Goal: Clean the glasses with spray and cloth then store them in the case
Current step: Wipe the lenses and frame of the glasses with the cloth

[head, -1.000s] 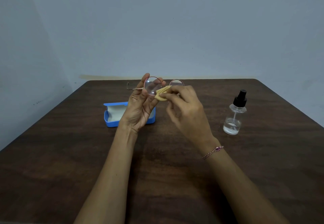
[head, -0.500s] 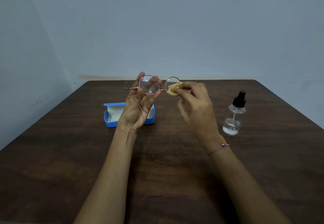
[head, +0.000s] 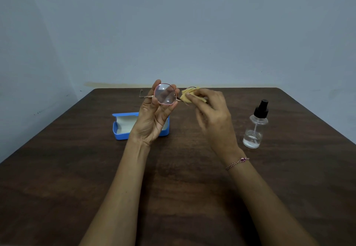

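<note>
- The left hand point(head: 152, 118) is raised above the table with its palm towards the camera. Its thumb and fingertips pinch the rim of one round lens of the wire-framed glasses point(head: 165, 94).
- The right hand point(head: 212, 114) pinches a folded yellow cloth point(head: 187, 96) between thumb and fingers, clamped over the other lens. Only a short arc of that lens's rim shows above the cloth.
- The glasses are therefore held in the air between both hands, above the far half of the table, with the lenses facing the camera. One temple arm point(head: 143, 95) juts out to the left, so the frame looks unfolded.
- A thin bracelet point(head: 238, 162) sits on the right wrist.
- The blue glasses case point(head: 123, 136) lies open on the table point(head: 173, 197) below and behind the left hand, which hides part of it. Its pale lining shows and nothing is visible inside it.
- The clear spray bottle point(head: 254, 130) with a black pump top stands upright to the right, well apart from the right hand. It holds a little liquid at the bottom.
- Judged from this, the wiping step is in hand, on the covered lens. Storing is not yet begun.
- The next move probably calls for gentle rubbing on both faces of that lens while the left hand steadies the frame by its rim, keeping its fingertips off the glass.
- After that, the temples need folding before the glasses go into the case.
</note>
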Demonstrator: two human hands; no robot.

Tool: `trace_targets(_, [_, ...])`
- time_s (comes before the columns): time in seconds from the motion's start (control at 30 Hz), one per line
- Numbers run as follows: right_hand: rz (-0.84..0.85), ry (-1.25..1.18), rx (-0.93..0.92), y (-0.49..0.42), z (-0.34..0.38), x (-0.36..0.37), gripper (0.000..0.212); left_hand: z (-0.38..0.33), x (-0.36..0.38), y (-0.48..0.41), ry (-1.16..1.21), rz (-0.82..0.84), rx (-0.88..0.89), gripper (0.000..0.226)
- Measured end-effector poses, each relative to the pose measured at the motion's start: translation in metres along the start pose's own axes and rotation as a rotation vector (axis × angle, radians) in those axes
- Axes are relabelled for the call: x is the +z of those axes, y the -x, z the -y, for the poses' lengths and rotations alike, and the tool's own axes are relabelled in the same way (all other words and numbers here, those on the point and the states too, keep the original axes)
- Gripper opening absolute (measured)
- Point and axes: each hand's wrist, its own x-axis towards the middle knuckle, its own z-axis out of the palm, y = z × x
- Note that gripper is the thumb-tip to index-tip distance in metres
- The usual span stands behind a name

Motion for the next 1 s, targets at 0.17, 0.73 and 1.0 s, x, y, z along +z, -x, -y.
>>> trace_targets(0.17, [0.038, -0.032, -0.102, -0.001, 0.007, 0.006, 0.036, -0.001, 0.0, 0.001, -0.052, 0.019, -0.021, 0.051])
trace_targets(0.73, [-0.102, -0.091, 0.035, -0.003, -0.01, -0.004, 0.031, -0.001, -0.006, 0.004, -0.047, 0.105, -0.047, 0.043])
trace_targets(1.0, [-0.058, -0.132, -0.007, -0.005, -0.006, -0.001, 0.028, -0.004, -0.012, 0.004, -0.016, 0.155, -0.087, 0.04])
